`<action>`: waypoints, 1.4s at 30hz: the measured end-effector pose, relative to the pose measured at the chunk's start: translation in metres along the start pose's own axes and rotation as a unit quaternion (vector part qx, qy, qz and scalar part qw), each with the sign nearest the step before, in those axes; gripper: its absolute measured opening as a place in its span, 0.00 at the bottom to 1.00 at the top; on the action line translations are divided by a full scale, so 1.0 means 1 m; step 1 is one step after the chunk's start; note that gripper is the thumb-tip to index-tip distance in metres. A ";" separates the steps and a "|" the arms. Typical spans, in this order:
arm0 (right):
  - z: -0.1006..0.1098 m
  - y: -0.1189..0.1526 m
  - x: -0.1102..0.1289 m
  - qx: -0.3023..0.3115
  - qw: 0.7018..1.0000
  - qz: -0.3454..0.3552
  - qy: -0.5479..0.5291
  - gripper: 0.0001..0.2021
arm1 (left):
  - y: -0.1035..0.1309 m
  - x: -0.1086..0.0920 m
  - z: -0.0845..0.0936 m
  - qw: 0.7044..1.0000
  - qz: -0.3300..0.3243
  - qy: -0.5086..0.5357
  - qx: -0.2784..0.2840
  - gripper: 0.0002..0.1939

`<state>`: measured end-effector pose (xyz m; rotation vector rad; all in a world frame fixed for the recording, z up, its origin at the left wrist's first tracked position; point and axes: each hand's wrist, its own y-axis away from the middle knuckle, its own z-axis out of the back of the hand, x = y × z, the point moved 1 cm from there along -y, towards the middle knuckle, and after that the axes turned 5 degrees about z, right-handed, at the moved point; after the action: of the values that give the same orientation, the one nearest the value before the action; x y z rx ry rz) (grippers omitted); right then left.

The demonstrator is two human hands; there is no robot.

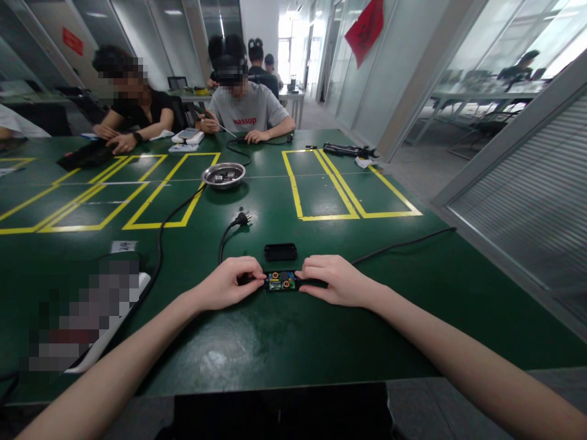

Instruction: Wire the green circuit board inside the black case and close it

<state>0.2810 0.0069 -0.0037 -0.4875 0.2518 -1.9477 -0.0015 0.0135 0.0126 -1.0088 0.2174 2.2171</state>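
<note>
An opened power adapter point(281, 285) lies on the green table in front of me, its black lower shell showing a circuit board with copper coils. My left hand point(238, 280) pinches the left end of it between thumb and fingers. At its right end my right hand point(332, 280) is closed in the same way; the exact contact under the fingers is hidden. Just beyond the adapter sits a separate black cover point(280, 252), hollow side up. A black cord with a plug point(242, 219) runs down to my left hand. Another black cord point(403, 245) leads off to the right from behind my right hand.
A metal bowl point(224, 176) with small metal parts stands farther back. Yellow tape point(328, 216) marks rectangles on the table. At left lies a blurred-out white-edged object point(142, 287) beside a thick cable point(160, 244). Across the table, two people work with their hands.
</note>
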 end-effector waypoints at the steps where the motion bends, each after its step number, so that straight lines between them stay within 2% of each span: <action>1: 0.001 0.000 0.000 0.002 1.000 0.004 0.003 0.07 | 0.000 0.000 0.000 1.000 -0.007 0.000 0.000 0.10; 6: 0.004 -0.001 0.004 0.011 0.999 0.014 0.033 0.10 | 0.000 -0.003 0.000 0.999 -0.031 -0.024 0.002 0.12; 10: 0.004 -0.001 0.005 0.049 0.993 0.037 0.102 0.11 | 0.001 -0.003 -0.001 0.996 -0.059 -0.072 0.000 0.12; 13: 0.004 -0.002 0.000 0.054 0.990 0.042 0.127 0.12 | 0.001 0.000 -0.003 0.991 -0.066 -0.112 -0.017 0.12; 18: 0.000 -0.002 -0.008 -0.006 0.996 0.016 0.086 0.13 | 0.000 0.004 -0.003 0.988 -0.065 -0.127 -0.063 0.09; 21: -0.006 -0.001 -0.010 -0.059 0.996 -0.036 0.055 0.13 | 0.000 0.005 -0.003 0.987 -0.041 -0.122 -0.099 0.09; 22: -0.008 -0.001 -0.011 -0.065 0.994 -0.064 0.051 0.17 | -0.001 0.006 -0.003 0.984 -0.032 -0.135 -0.112 0.12; 24: -0.012 -0.001 -0.014 -0.052 0.991 -0.109 0.053 0.24 | -0.001 0.007 -0.005 0.976 -0.017 -0.178 -0.123 0.26; 26: -0.015 -0.001 -0.016 -0.027 0.991 -0.124 0.052 0.26 | -0.002 0.010 -0.010 0.971 -0.007 -0.216 -0.102 0.39; 27: -0.016 -0.001 -0.017 -0.020 0.991 -0.122 0.046 0.25 | -0.002 0.011 -0.012 0.971 -0.006 -0.223 -0.085 0.40; 29: -0.017 -0.002 -0.019 -0.024 0.993 -0.112 0.020 0.20 | -0.003 0.012 -0.016 0.974 -0.007 -0.214 -0.072 0.36; 33: -0.014 -0.004 -0.018 -0.086 0.988 -0.107 -0.071 0.13 | -0.002 0.010 -0.016 0.983 -0.015 -0.158 -0.093 0.28; 37: -0.014 -0.009 -0.012 -0.150 0.967 -0.121 -0.168 0.12 | -0.002 0.008 -0.015 0.992 -0.004 -0.074 -0.106 0.35; 42: -0.019 -0.012 -0.006 -0.179 0.935 -0.160 -0.260 0.21 | -0.001 0.010 -0.018 0.994 -0.008 -0.032 -0.104 0.43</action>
<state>0.2648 0.0165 -0.0178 -1.3307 0.1922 -2.0043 0.0057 0.0119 -0.0068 -1.0418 -0.0536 2.2882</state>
